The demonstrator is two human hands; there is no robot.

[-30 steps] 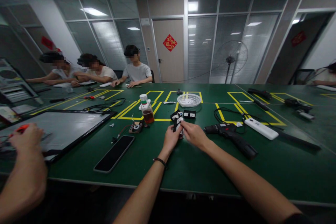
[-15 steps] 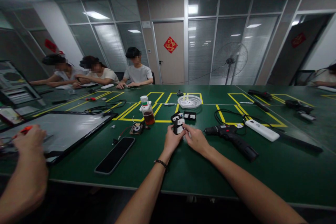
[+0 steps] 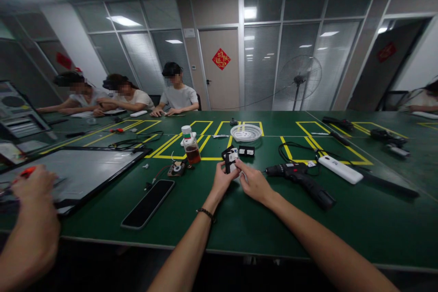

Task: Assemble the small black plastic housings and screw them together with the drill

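Near the middle of the green table, my left hand (image 3: 221, 179) is closed round a small black and white part (image 3: 231, 159). My right hand (image 3: 255, 182) touches the same part from the right, its fingers pressed together at the part's lower right edge; whether it pinches something small is hidden. Just behind lies another black piece, partly covered by the held part. A black block with white patches (image 3: 247, 151) rests on the table to the right of it.
A power drill (image 3: 301, 180) and a white power bank (image 3: 340, 170) lie to the right. Leftward are a phone (image 3: 148, 204), a bottle (image 3: 192, 148), a small motor part (image 3: 177, 169) and a large panel (image 3: 89, 169) with a co-worker's hand (image 3: 36, 182). A white basket (image 3: 246, 132) stands behind.
The held part has tilted slightly in my left hand, and my right fingers have shifted a little on it. The co-worker's hand at the left has moved slightly left.
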